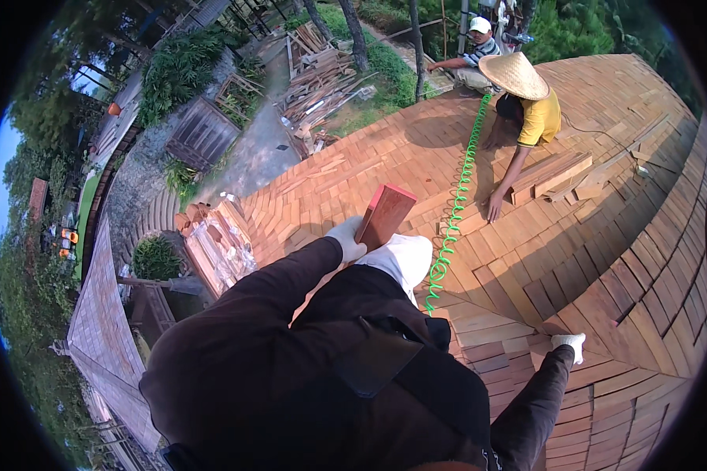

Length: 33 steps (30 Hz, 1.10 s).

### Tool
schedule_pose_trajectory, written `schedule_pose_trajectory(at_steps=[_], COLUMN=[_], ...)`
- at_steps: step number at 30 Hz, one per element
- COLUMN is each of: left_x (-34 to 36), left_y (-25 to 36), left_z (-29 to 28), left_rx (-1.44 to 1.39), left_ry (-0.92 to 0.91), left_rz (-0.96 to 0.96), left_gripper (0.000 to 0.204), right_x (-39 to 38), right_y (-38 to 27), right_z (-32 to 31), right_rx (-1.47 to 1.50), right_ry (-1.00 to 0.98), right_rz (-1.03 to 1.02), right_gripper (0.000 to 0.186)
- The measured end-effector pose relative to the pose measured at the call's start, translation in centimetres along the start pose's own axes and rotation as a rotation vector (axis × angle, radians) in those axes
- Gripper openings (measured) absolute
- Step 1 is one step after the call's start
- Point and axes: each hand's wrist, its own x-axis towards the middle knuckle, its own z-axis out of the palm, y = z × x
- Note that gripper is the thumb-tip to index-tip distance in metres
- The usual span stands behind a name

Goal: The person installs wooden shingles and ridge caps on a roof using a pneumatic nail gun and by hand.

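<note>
My left hand (346, 239), in a white glove, grips a short reddish wooden block (385, 216) with a brighter red edge, held up near my white-clad knee (401, 259). Down at the right, my gloved right hand (567, 346) rests on the wooden shingles (605, 314) beside a ridge of the roof, holding nothing that I can see. A bright green coiled hose (467, 169) runs down the roof just right of my knee.
A person in yellow with a straw hat (538, 114) reaches onto the shingles beside stacked boards (550, 177). Another person (479, 51) sits at the far edge. Wrapped wood bundles (216, 243) lie left, by the roof edge; lumber piles (322, 86) lie on the ground below.
</note>
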Motion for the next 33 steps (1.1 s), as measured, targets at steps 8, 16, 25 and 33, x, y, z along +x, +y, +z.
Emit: schedule_pose_trajectory(at_steps=[8, 16, 25, 33], left_x=[-0.6, -0.5, 0.0, -1.2], left_y=[-4.9, -10.8, -15.6, -13.3], left_z=[1.5, 2.7, 2.7, 2.0], left_rx=[-0.001, -0.009, 0.014, 0.053], left_ry=[0.087, 0.057, 0.065, -0.027], left_rz=[-0.172, -0.175, -0.221, -0.169], left_gripper=[0.069, 0.064, 0.064, 0.064], right_x=[-1.1, -2.7, -6.2, -3.3], right_y=[-1.5, -1.4, -2.2, -1.6], right_z=[-2.8, -4.3, -5.1, -4.2], right_rx=[-0.588, -0.245, -0.461, -0.296], right_ry=[-0.143, 0.017, -0.071, -0.053], right_rz=[-0.133, -0.042, -0.133, -0.038], right_gripper=[0.063, 0.094, 0.057, 0.069])
